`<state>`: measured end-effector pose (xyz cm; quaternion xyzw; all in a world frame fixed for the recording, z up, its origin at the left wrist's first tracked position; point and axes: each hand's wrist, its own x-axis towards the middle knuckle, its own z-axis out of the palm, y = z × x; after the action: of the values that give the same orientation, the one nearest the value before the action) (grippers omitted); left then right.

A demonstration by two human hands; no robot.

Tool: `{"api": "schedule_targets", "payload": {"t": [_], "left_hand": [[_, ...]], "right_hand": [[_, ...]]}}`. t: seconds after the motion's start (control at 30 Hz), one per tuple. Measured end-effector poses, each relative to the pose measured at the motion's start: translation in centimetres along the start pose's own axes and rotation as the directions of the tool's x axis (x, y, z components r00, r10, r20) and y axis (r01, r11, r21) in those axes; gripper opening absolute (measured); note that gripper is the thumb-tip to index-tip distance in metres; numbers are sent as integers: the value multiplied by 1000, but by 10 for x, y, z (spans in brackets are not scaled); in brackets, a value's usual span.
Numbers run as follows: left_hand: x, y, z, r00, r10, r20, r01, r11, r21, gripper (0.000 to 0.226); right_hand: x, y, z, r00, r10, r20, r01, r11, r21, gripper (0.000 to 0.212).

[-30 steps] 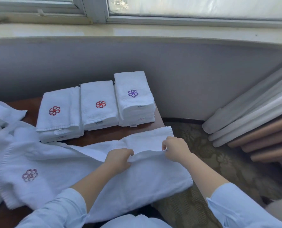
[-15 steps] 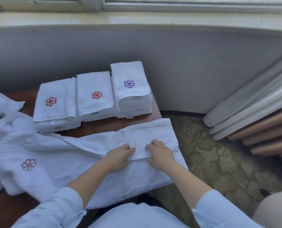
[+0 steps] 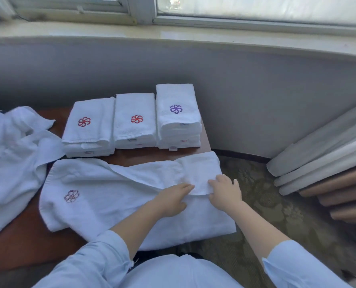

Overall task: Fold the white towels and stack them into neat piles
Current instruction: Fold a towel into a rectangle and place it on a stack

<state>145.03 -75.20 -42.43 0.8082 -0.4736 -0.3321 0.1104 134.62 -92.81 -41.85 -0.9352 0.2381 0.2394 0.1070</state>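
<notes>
A white towel (image 3: 114, 196) with a faint pink flower logo lies spread across the brown table (image 3: 25, 240). Its far right part is folded over towards me as a flap (image 3: 200, 173). My left hand (image 3: 173, 199) rests flat on the towel, its straight fingers touching the flap's edge. My right hand (image 3: 224, 192) presses on the flap's near edge with bent fingers. Behind the towel stand three folded piles: a left pile (image 3: 89, 125) and a middle pile (image 3: 135, 121), both with red logos, and a taller right pile (image 3: 178, 115) with a purple logo.
A heap of unfolded white towels (image 3: 12, 154) covers the table's left end. The spread towel hangs over the table's right edge above patterned carpet (image 3: 276, 215). Long rolled items (image 3: 328, 169) lean at the right. A grey wall and a window sill stand behind.
Both hands had the towel's edge lifted and pinched; they brought it down towards me and now lie on the flap. The view has shifted, and the towel lies flatter.
</notes>
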Motion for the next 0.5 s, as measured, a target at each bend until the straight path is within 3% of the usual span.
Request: {"api": "schedule_targets", "payload": {"t": [0.07,0.2,0.5], "left_hand": [[-17,-11,-2,985,-76,-153,65,995,-75,60],[-60,-50,-13,883,-276,-380,218,958,-189,50],[-168,-147,-34,671,-597,-440,478,801,-359,42]], "right_hand": [[4,-14,-4,996,-47,-75,53,995,87,48],[17,-68,-11,968,-231,-102,249,943,220,57],[42,-220,-18,898,-439,-30,433,870,236,63]]}}
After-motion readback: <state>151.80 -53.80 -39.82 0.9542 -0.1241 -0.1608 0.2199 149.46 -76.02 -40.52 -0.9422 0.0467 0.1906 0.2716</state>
